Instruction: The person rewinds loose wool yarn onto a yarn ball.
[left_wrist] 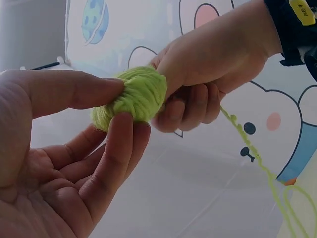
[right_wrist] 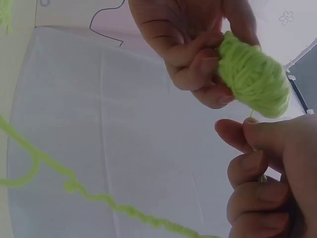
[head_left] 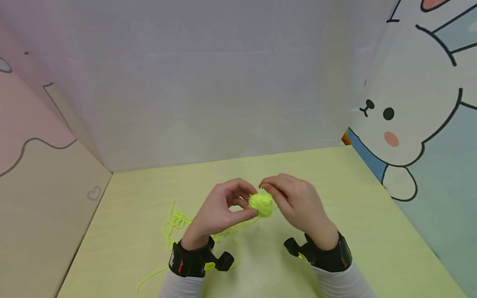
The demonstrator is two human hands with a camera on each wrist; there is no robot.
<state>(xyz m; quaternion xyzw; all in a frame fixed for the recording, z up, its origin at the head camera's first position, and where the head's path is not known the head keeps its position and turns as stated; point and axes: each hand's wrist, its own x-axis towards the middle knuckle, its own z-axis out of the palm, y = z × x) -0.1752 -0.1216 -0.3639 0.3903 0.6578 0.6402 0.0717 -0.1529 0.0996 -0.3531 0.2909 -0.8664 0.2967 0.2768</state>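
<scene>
While the pale panels with their cartoon rabbit (head_left: 406, 120) stand around me on three sides, the yellow-green desk (head_left: 354, 215) spreads out below, bare wood at the right and a mess of loose yarn (head_left: 179, 221) lying on it at the left. That loose strand runs in loops and kinks across the desk near my left wrist (a thin tail of it trails off toward the front edge), and in the wrist views it hangs as a knotted line below my hands.

My left hand (head_left: 220, 213) is raised just above the desk, and its fingers (left_wrist: 116, 148) are curled onto the yarn ball (head_left: 261, 204): thumb on one side, fingertip on the other, pinching it between them, the rest of the hand half open behind. My right hand (head_left: 298, 205) sits just beside it, touching the ball from the other side. Its fingers (right_wrist: 257, 139) are bent inward and pinch the thin strand that rises off the ball, holding it taut close to the wound surface.

The ball itself is small, tightly wound and bright lime green, held in the air between both hands over the middle of the desk, well clear of the loose tangle. Black straps (head_left: 193, 260) wrap both my wrists above grey sleeves.
</scene>
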